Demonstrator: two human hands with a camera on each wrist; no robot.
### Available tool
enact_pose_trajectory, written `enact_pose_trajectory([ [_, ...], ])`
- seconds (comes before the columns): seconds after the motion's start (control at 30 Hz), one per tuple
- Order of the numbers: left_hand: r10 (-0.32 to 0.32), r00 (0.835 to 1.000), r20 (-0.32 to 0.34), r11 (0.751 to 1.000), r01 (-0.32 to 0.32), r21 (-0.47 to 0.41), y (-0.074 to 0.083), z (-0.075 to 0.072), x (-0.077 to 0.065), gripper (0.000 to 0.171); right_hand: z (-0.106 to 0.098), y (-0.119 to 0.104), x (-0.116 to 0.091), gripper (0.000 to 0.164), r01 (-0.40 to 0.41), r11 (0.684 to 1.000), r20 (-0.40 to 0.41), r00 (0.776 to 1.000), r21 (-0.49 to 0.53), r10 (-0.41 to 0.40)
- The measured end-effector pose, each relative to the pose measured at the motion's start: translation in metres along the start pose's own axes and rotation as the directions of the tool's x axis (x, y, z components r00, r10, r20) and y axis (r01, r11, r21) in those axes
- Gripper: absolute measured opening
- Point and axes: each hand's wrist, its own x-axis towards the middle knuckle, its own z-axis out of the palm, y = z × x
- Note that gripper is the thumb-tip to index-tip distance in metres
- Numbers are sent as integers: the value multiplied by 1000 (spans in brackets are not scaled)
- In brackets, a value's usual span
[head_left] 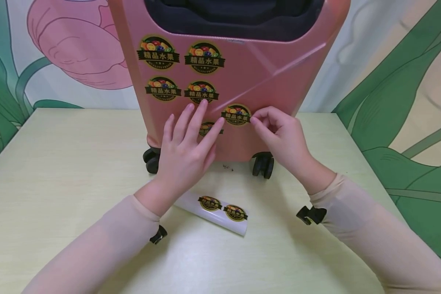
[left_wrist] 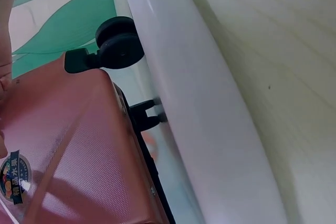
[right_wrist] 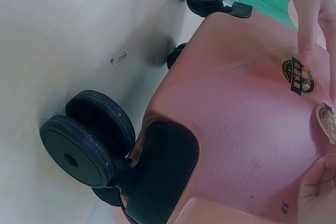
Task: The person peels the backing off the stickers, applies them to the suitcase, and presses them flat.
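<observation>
A round black fruit sticker (head_left: pixel 236 114) with a banner stands over the lower front of a pink suitcase (head_left: pixel 250 77). My right hand (head_left: pixel 279 130) pinches its right edge between thumb and forefinger. My left hand (head_left: pixel 185 151) has its fingers spread over the suitcase front, with the index fingertip right at the sticker's left edge. In the right wrist view the held sticker (right_wrist: pixel 326 121) appears angled to the shell, beside a flat one (right_wrist: pixel 298 76). Partly hidden behind the left fingers is a lower sticker (head_left: pixel 206 129). Several matching stickers (head_left: pixel 204 58) lie flat in rows on the upper left.
A curled white backing sheet (head_left: pixel 220 214) bearing two stickers lies on the table (head_left: pixel 59 183) below the left hand. The suitcase stands on black wheels (head_left: pixel 263 165), with a black recessed panel (head_left: pixel 239 20) above. Behind is a wall painted with leaves (head_left: pixel 393 98).
</observation>
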Motion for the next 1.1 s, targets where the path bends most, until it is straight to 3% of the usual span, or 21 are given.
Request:
enact_pose_trajectory([
  [0.47, -14, 999, 50, 998, 11, 64, -3, 5, 2, 48, 1, 2, 1, 8, 26, 999, -15, 1000, -43, -26],
  [0.6, -15, 998, 56, 998, 11, 69, -4, 5, 2, 49, 1, 0, 2, 9, 53, 992, -27, 998, -112, -56],
  [0.7, -20, 998, 66, 998, 15, 67, -4, 5, 1, 49, -1, -3, 3, 11, 112, 961, -29, 992, -254, -123],
  [0.83, -25, 997, 79, 998, 20, 65, -4, 5, 0, 51, -1, -7, 2, 16, 194, 870, -7, 975, -452, -221],
  [0.9, -25, 996, 81, 998, 20, 64, -5, 6, 0, 52, -1, -8, 2, 18, 210, 839, 3, 970, -501, -241],
  [1.1, -8, 999, 54, 998, 4, 59, -6, 5, 1, 50, 0, -8, 2, 17, 214, 828, 5, 969, -518, -247],
])
